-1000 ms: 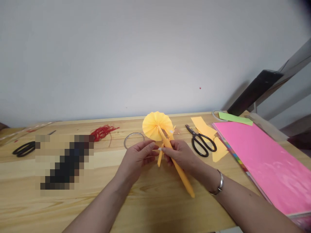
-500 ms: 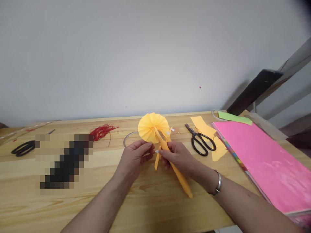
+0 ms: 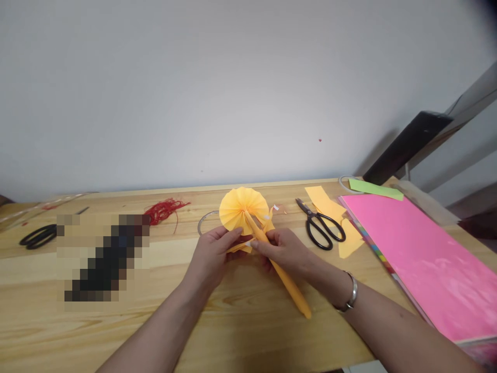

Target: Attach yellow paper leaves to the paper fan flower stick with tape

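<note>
A pleated round fan of yellow paper (image 3: 238, 204) stands at the middle of the table, joined to a rolled yellow paper stick (image 3: 291, 287) that slants down to the right. My right hand (image 3: 285, 249) is closed round the stick below the fan. Beside it, my left hand (image 3: 213, 254) pinches a narrow yellow paper strip (image 3: 240, 247) just under the fan's lower edge. A small white patch shows on the strip near my right thumb. Another folded yellow piece (image 3: 269, 221) sticks up between the fan and my right hand. My left fingertips are partly hidden.
Black-handled scissors (image 3: 324, 230) lie to the right among yellow paper offcuts (image 3: 350, 241). Farther right are pink sheets (image 3: 415, 254) and a green strip (image 3: 376, 189). Red thread (image 3: 165, 211), a second pair of scissors (image 3: 41, 237) and a blurred-out dark object (image 3: 103, 264) lie left.
The yellow strip hung downward beside my right hand; it now lies sideways in my left fingers. The fan has dropped slightly and shifted a little left.
</note>
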The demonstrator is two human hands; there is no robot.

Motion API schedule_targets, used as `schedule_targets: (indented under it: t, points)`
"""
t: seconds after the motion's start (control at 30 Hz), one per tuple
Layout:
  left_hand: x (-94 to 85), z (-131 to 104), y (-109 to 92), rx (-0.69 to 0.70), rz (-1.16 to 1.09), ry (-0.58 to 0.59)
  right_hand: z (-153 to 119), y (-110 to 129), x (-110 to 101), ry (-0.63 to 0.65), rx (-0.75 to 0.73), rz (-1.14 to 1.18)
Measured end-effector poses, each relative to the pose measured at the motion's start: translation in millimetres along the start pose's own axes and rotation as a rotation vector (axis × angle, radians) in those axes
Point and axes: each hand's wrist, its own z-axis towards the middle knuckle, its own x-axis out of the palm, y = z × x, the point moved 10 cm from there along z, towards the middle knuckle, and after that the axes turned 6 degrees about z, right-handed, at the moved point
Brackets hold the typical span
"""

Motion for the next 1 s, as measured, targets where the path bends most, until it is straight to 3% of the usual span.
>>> schedule_targets:
  t: [0.27,0.57,1.0]
  points:
    - [-1.9,0,2,-0.010,0.025,-0.011,-2,3,-8,-0.029,-0.059,-0.162]
    - [4.2,-1,2,-0.024,0.024,0.047,-1,3,-6,-0.043,0.028,-0.038]
    - [23.5,-9,23,-0.250,-0.030,0.230,-1,9,-19,-0.127,0.012,-0.055]
